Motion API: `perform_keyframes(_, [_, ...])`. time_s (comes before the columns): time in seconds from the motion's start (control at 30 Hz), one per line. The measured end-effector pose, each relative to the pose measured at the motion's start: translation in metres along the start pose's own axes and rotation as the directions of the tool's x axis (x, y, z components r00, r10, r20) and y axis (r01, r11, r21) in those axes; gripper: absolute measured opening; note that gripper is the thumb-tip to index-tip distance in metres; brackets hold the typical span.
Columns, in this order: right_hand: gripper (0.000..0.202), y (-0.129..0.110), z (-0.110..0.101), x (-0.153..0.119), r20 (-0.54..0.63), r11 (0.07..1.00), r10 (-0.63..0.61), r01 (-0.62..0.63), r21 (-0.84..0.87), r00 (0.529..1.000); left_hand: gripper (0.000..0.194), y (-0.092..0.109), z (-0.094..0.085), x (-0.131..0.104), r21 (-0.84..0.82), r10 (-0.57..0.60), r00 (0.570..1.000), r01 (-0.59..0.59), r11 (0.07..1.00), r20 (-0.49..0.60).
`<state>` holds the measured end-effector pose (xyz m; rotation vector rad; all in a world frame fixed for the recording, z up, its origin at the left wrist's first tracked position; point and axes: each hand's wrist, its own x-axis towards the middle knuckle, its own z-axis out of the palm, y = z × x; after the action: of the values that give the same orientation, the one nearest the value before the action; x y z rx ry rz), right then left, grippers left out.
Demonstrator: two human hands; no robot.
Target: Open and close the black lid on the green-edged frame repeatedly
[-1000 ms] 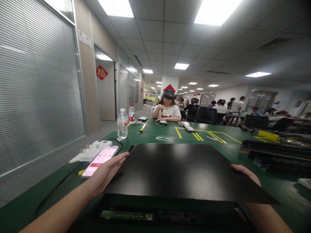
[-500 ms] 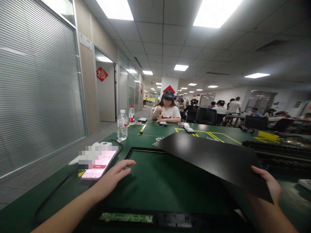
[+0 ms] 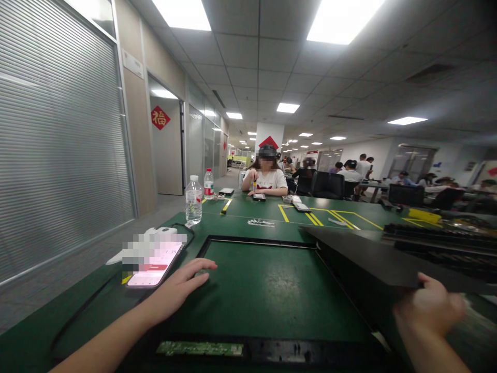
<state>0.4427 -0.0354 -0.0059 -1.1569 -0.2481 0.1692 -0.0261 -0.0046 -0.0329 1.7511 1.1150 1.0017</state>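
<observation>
My right hand (image 3: pixel 433 308) grips the near edge of a thin black sheet (image 3: pixel 373 259), which is tilted over the right side of a black rectangular frame (image 3: pixel 256 242). The frame lies flat on the green table, with the green top showing through its middle. A green circuit board (image 3: pixel 200 348) sits along the frame's near side. My left hand (image 3: pixel 190 282) is held over the frame's left side, fingers stretched out and holding nothing. Just left of it lies a phone (image 3: pixel 157 264) with a lit screen.
Two plastic bottles stand at the back left, the nearer a clear bottle (image 3: pixel 193 201). Across the table (image 3: pixel 240 215) a co-worker (image 3: pixel 267 173) works on a small device with a screwdriver. Dark long parts (image 3: pixel 435 254) lie at the right, and a cable curves along the left.
My right hand has carried the black sheet to the right, uncovering the frame's far right corner. My left hand has stayed nearly still. The view has shifted slightly.
</observation>
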Motion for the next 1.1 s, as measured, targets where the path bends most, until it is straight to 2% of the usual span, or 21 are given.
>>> perform_keyframes(0.03, [0.026, -0.002, 0.003, -0.002, -0.085, 0.998, -0.024, 0.030, 0.060, 0.996, 0.026, 0.000, 0.000, 0.000, 0.008, 0.002, 1.000, -0.002, 1.000, 0.000])
perform_keyframes(0.1, [0.028, -0.004, 0.006, -0.006, -0.156, 0.993, -0.029, 0.046, 0.105, 0.987, 0.026, 0.002, 0.001, -0.001, 0.026, 0.010, 1.000, -0.010, 1.000, 0.000])
perform_keyframes(0.33, [0.031, -0.004, 0.004, -0.012, -0.054, 0.996, 0.083, -0.081, 0.030, 0.995, 0.027, 0.007, 0.003, -0.005, 0.092, -0.003, 1.000, 0.001, 0.996, 0.018])
perform_keyframes(0.47, [0.035, -0.007, 0.004, -0.012, -0.080, 0.975, 0.216, -0.211, 0.068, 0.973, 0.028, 0.005, 0.004, -0.005, 0.136, 0.006, 1.000, -0.010, 0.991, 0.023])
perform_keyframes(0.63, [0.029, 0.004, -0.002, 0.006, -0.104, 0.937, 0.340, -0.327, 0.121, 0.935, 0.030, 0.006, 0.005, -0.006, 0.194, 0.009, 1.000, -0.014, 0.981, 0.026])
perform_keyframes(0.73, [0.028, 0.015, -0.002, 0.014, -0.122, 0.935, 0.346, -0.330, 0.133, 0.930, 0.032, 0.010, 0.005, -0.007, 0.231, 0.002, 0.999, -0.012, 0.973, 0.042])
perform_keyframes(0.87, [0.027, 0.025, 0.001, 0.011, -0.132, 0.942, 0.321, -0.302, 0.147, 0.938, 0.034, 0.014, 0.007, -0.008, 0.314, -0.020, 0.997, -0.004, 0.949, 0.075])
perform_keyframes(1.1, [0.034, 0.030, 0.004, 0.005, -0.109, 0.926, 0.355, -0.333, 0.180, 0.928, 0.031, 0.015, 0.013, -0.011, 0.309, 0.006, 1.000, -0.008, 0.951, 0.009])
